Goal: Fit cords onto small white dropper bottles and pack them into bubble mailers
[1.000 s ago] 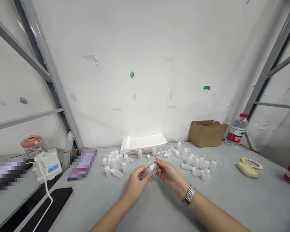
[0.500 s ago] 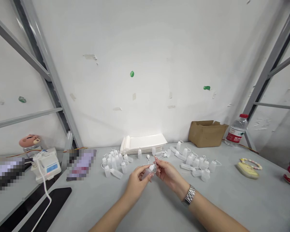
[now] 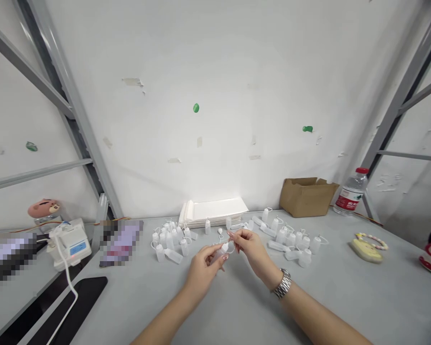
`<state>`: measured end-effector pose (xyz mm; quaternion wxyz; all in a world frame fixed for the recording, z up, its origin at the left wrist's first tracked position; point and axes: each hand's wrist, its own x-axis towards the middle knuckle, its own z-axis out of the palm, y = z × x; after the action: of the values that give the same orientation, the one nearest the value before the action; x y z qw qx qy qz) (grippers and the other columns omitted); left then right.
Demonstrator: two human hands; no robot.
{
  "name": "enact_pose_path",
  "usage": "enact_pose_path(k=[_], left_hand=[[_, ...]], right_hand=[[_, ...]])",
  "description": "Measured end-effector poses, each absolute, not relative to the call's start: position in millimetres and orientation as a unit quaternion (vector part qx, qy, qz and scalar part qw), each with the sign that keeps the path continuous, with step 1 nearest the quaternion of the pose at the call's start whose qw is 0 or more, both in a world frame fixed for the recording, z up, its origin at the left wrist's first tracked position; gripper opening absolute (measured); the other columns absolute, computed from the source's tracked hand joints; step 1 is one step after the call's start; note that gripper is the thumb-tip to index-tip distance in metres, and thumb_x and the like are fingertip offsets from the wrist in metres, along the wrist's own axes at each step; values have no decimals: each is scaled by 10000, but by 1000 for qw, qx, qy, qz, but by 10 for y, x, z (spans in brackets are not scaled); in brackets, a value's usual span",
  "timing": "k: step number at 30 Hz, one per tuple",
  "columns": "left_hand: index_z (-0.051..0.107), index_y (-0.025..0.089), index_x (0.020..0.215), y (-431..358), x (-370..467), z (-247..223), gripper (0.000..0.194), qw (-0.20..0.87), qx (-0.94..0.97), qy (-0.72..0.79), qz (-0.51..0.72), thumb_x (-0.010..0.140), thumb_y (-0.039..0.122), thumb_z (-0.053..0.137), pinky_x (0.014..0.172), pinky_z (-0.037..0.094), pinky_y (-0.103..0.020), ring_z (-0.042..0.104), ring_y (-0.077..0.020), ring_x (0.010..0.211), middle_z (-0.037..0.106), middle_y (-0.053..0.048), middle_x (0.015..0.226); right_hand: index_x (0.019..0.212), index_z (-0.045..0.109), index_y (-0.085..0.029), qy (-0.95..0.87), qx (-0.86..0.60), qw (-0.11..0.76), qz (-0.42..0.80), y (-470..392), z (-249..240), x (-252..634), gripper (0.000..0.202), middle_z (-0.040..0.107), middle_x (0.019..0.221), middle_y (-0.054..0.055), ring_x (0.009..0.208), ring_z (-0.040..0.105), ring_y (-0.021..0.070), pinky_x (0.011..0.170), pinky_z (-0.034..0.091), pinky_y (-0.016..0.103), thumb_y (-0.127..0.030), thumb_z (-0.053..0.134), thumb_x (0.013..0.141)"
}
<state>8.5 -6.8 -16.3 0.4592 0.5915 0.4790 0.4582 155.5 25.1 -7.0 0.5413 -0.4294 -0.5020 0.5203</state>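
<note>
My left hand (image 3: 203, 268) is closed round a small translucent squeeze bottle (image 3: 220, 252) with a white nozzle, tilted near the middle of the grey table. Just right of the nozzle, my right hand (image 3: 249, 247) pinches with thumb and index finger at the bottle's thin cap strap; the cap itself is too small to make out. A group of similar bottles (image 3: 170, 240) stands and lies to the left of my hands. To the right is another group of bottles (image 3: 290, 239), some upright, some on their sides. One bottle (image 3: 208, 226) stands upright behind my left hand.
White flat sheets (image 3: 215, 212) are stacked against the wall. A cardboard box (image 3: 305, 199) and a red-capped water bottle (image 3: 351, 192) stand at the back right, with a yellow item (image 3: 366, 251) nearer. On the left are a white power adapter (image 3: 70, 244) and a black pad (image 3: 81, 302).
My right hand has shifted slightly up and its fingers have moved a little away from the nozzle. My left hand keeps the bottle in nearly the same place.
</note>
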Motion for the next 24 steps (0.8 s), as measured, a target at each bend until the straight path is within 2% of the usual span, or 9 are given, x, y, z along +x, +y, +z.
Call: enact_pose_path(k=[5, 9, 18, 24], left_hand=[[644, 174, 1006, -62, 80, -184, 391, 455, 599, 481, 451, 689, 396, 593, 600, 419, -282, 541, -129, 589, 528, 0, 756], [641, 177, 1019, -35, 77, -239, 397, 455, 607, 476, 444, 701, 407, 578, 579, 406, -278, 542, -133, 592, 512, 3, 753], [653, 188, 1024, -46, 71, -255, 386, 430, 612, 492, 445, 690, 369, 581, 585, 406, -273, 510, -128, 572, 445, 34, 637], [663, 197, 994, -25, 72, -264, 371, 427, 610, 494, 449, 689, 394, 586, 618, 427, -288, 526, -134, 586, 501, 15, 691]], right_hand=[[532, 553, -172, -537, -442, 530, 486, 259, -75, 1557, 310, 451, 452, -44, 472, 388, 98, 518, 300, 250, -437, 660, 652], [517, 560, -173, -541, -448, 529, 475, 259, -77, 1553, 313, 459, 445, -40, 470, 400, 104, 519, 313, 254, -441, 682, 622], [479, 549, -180, -557, -455, 527, 453, 282, -147, 1543, 319, 441, 433, -41, 449, 395, 104, 492, 307, 251, -434, 693, 608], [463, 535, -178, -537, -468, 537, 452, 290, -185, 1514, 349, 435, 412, -46, 429, 385, 97, 469, 305, 245, -465, 702, 574]])
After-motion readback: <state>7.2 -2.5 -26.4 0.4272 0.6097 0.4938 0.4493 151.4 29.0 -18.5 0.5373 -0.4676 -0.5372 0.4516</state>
